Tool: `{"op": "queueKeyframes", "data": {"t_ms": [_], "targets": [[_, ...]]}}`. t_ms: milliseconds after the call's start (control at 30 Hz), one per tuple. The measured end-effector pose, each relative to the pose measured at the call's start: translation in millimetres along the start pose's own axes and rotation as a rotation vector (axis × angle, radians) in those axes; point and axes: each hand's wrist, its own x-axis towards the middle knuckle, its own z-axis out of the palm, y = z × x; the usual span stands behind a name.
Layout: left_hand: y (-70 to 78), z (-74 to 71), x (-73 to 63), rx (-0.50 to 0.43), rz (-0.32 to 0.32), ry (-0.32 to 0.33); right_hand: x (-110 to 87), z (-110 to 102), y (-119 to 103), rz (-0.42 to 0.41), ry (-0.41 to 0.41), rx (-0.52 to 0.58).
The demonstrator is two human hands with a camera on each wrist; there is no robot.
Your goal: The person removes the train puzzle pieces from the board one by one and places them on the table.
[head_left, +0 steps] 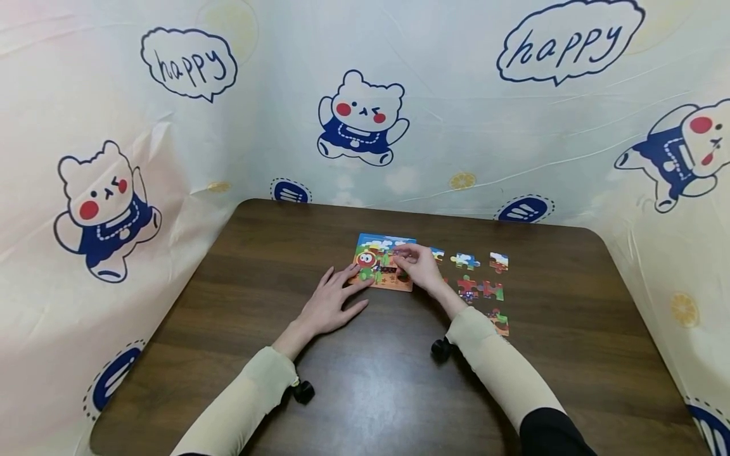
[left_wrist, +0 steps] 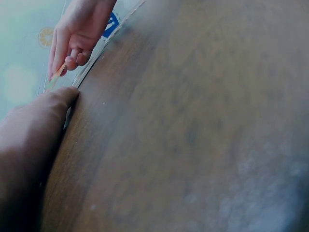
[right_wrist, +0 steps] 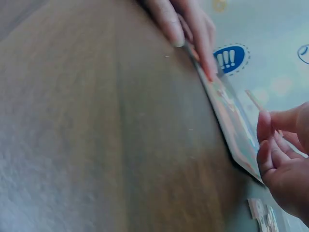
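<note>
A colourful jigsaw puzzle board lies flat on the brown table, with a cartoon picture in blue, green and orange. My left hand rests at its lower left edge, the fingers fairly straight and their tips on the board. Over the board's right part, my right hand pinches a thin puzzle piece between thumb and fingers. In the right wrist view the piece is raised above the board and seen nearly edge-on. The right hand hides part of the board and some of what lies beside it.
Right of the board lie several loose puzzle pieces, among them a blue and white one, a small one, a red and green pair and another beside the right sleeve. A printed curtain surrounds the table's far side.
</note>
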Motion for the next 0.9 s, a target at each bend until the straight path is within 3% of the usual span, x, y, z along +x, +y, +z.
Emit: {"op": "queueKeyframes", "data": {"t_ms": [133,267,567,700,900], "targets": [[-0.5,0.1,0.0,0.003,0.001,0.001,-1.0,-8.2,-2.8,0.093,-0.039,0.063],[-2.0,0.7,-0.5,0.009,0.003,-0.001,-2.5,-13.3,-1.9,0.127,-0.056,0.052],[-1.5,1.4,-1.8,-0.001,-0.008,-0.014,-4.1,-6.3,7.1,0.006,0.015,-0.191],[-1.1,2.1,-1.8,0.003,-0.009,-0.012,-4.8,-7.7,6.7,0.007,0.004,-0.135],[-1.7,1.8,1.3,0.016,-0.009,-0.006,-4.0,-18.0,3.4,0.077,-0.022,-0.065]]}}
